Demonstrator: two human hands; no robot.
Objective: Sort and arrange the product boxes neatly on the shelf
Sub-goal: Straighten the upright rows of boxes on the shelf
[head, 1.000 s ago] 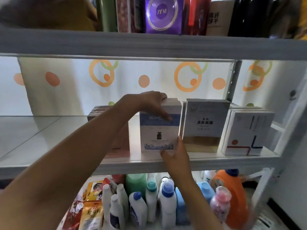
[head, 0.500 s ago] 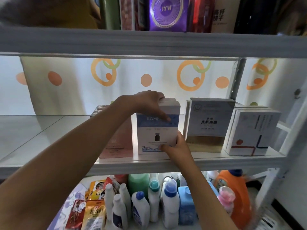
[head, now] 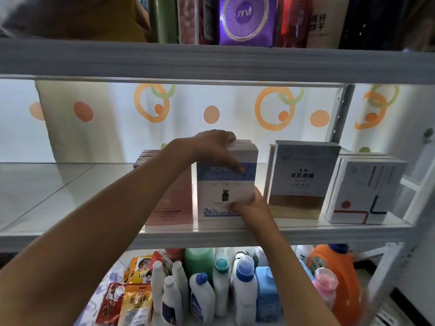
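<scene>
A blue-and-white box (head: 223, 187) stands upright on the white middle shelf (head: 282, 231). My left hand (head: 211, 147) grips its top edge, thumb down over the front. My right hand (head: 249, 208) holds its lower right corner. A pink box (head: 171, 203) stands just to its left, partly hidden by my left arm. To its right, past a gap, stand a grey-and-gold box (head: 301, 180) and a white box with red and blue lines (head: 362, 191), each with more boxes behind.
The top shelf (head: 211, 60) holds a purple pack (head: 247, 17) and other packages. Below are several detergent bottles (head: 244, 285), an orange jug (head: 336, 274) and snack bags (head: 136, 300). The middle shelf's left part (head: 47, 191) is bare. A shelf post (head: 341, 114) rises at the right.
The blue-and-white box has shifted left, closer to the pink box, widening the gap to the grey-and-gold box. Both hands stayed on it.
</scene>
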